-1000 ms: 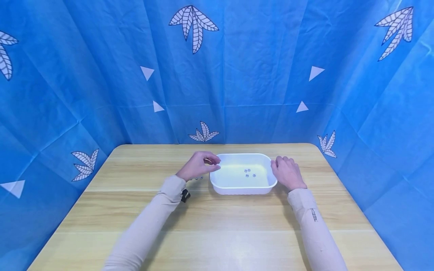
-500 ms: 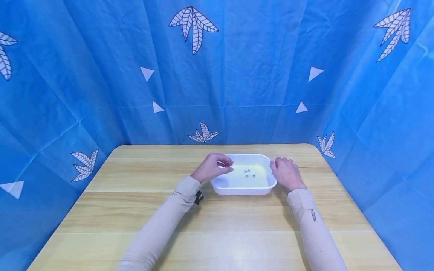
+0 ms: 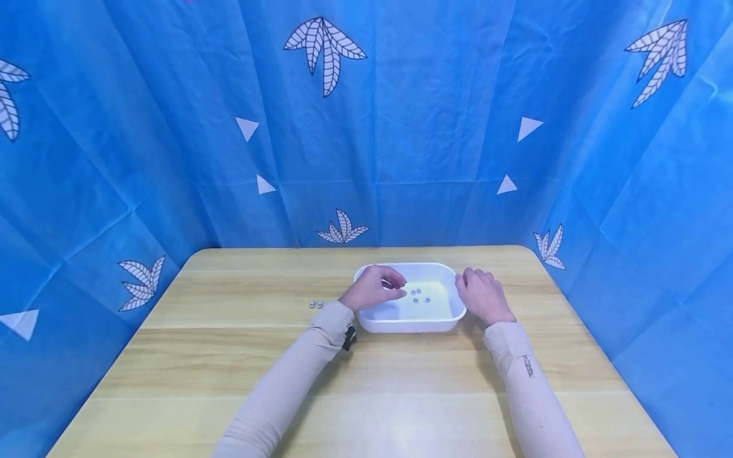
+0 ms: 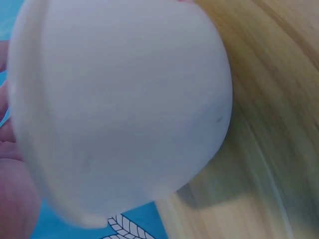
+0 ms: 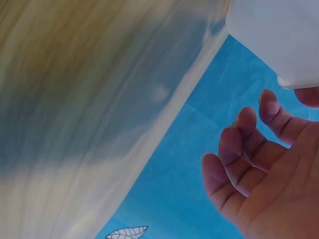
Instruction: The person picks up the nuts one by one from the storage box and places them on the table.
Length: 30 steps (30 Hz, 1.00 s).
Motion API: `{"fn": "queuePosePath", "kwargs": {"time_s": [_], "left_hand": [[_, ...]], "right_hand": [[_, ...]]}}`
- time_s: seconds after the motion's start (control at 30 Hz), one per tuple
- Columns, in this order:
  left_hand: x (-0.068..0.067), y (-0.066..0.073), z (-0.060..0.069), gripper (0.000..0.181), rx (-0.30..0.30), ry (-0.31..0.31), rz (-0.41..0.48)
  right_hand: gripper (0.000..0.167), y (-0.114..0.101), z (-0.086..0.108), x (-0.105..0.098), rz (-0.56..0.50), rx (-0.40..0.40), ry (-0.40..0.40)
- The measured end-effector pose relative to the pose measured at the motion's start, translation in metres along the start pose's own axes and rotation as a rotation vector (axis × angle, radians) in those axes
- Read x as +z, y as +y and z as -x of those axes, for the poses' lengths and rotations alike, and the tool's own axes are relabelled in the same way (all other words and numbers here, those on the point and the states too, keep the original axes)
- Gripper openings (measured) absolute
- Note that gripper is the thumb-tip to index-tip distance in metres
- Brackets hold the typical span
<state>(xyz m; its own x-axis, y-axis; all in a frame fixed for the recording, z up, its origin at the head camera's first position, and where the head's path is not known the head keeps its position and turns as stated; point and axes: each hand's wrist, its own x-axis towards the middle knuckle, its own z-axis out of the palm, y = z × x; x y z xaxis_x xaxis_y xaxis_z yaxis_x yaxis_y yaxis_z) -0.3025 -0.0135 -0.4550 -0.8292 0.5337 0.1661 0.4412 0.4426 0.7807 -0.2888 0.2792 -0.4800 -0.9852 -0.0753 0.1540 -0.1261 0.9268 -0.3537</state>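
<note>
Tray (image 3: pixel 412 326) on table (image 3: pixel 401 388), four pieces (image 3: pixel 415 301) inside, two others (image 3: pixel 312 305) to its left.

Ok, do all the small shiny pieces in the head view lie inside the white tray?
No, two shiny pieces lie on the table, left of the white tray.

3 views of 1 desk (image 3: pixel 143 362)!
Head looks forward and down; 2 wrist views peer in close, sharing the white tray (image 3: pixel 412 326).

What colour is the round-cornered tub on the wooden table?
White; the tub shows best in the head view.
</note>
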Motion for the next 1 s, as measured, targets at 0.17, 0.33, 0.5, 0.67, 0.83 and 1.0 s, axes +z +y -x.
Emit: {"fn": "queuePosePath", "kwargs": {"time_s": [0.17, 0.33, 0.5, 0.67, 0.83, 1.0], "left_hand": [[0.008, -0.003, -0.005, 0.028, -0.001, -0.016, -0.016], [0.015, -0.007, -0.009, 0.025, -0.01, -0.015, -0.028], [0.021, -0.008, -0.014, 0.024, -0.013, -0.019, -0.024], [0.029, -0.009, -0.017, 0.023, -0.016, -0.024, -0.025], [0.036, -0.01, -0.019, 0.023, -0.015, -0.028, -0.054], [0.041, -0.012, -0.021, 0.023, -0.014, -0.03, -0.098]], "right_hand": [[0.049, 0.001, 0.002, 0.002, -0.007, -0.001, -0.005], [0.049, 0.001, 0.001, 0.001, 0.001, -0.006, 0.005], [0.05, 0.0, 0.0, 0.001, 0.001, -0.004, 0.003], [0.047, -0.001, -0.002, 0.001, -0.001, 0.001, 0.006], [0.045, -0.001, -0.001, 0.0, 0.001, 0.005, 0.02], [0.044, -0.001, -0.001, 0.0, -0.004, 0.002, 0.01]]}}
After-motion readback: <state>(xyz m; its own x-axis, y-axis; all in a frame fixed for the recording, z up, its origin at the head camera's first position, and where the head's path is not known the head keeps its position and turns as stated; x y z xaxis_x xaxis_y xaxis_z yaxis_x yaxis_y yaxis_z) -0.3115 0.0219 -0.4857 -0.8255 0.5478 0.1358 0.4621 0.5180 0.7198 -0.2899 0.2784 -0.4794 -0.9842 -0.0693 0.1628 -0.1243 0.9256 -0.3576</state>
